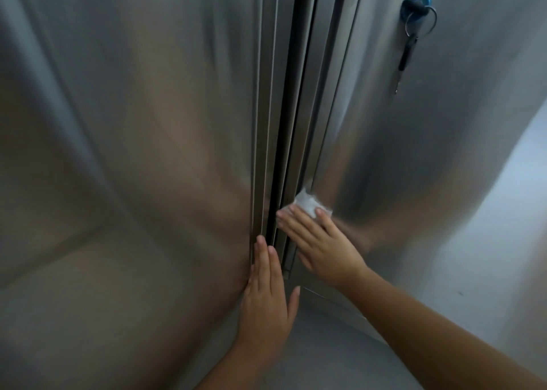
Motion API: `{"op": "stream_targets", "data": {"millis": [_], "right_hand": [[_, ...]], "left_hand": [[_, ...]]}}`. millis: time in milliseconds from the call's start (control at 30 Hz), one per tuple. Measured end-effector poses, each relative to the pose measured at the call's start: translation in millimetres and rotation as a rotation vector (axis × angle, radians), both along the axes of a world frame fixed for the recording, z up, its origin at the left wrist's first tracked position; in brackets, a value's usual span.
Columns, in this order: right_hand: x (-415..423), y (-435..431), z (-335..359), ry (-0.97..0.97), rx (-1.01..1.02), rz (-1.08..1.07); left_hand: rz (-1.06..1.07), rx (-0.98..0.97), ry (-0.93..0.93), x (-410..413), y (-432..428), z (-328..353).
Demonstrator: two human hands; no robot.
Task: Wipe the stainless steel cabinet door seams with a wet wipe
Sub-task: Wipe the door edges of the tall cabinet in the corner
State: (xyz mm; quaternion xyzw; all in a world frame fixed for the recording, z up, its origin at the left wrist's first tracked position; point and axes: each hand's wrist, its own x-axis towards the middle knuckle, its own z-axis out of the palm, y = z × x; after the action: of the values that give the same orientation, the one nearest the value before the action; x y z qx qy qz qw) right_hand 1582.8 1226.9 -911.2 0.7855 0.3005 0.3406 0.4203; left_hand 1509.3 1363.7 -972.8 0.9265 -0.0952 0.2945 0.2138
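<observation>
The right hand (pixel 322 241), fingers straight, presses the crumpled white wet wipe (pixel 307 206) flat against the right brushed stainless steel door (pixel 414 153), just at 3 o'clock of the dark vertical door seam (pixel 291 93). The left hand (pixel 266 296) lies open and flat at 6 o'clock on the left steel door (pixel 133 123), its fingertips (pixel 262 243) at the seam's edge.

The wipe may skim the face and miss the groove. If a door shifts, fingers could be pinched. A stroke towards 1 o'clock could snag the dangling black key (pixel 410 49).
</observation>
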Motion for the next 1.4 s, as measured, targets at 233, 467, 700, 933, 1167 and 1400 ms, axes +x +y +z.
{"op": "stream_targets", "data": {"millis": [233,467,700,933,1167,1400], "right_hand": [[19,10,56,-0.14,0.19,0.044],[6,10,-17,0.07,0.071,-0.026],[2,8,-54,0.269,-0.153,-0.083],[14,10,-15,0.054,0.09,-0.01],[-9,7,-104,0.46,-0.251,-0.166],[-4,8,-69,0.33,-0.06,-0.089]], "left_hand": [[-0.016,0.051,0.09,-4,4,6],[-0.011,0.053,0.094,-6,3,8],[0.005,0.054,0.102,-6,3,7],[0.003,0.099,0.08,-6,5,7],[-0.05,0.102,0.124,-7,11,11],[-0.046,0.108,0.143,-7,12,14]]}}
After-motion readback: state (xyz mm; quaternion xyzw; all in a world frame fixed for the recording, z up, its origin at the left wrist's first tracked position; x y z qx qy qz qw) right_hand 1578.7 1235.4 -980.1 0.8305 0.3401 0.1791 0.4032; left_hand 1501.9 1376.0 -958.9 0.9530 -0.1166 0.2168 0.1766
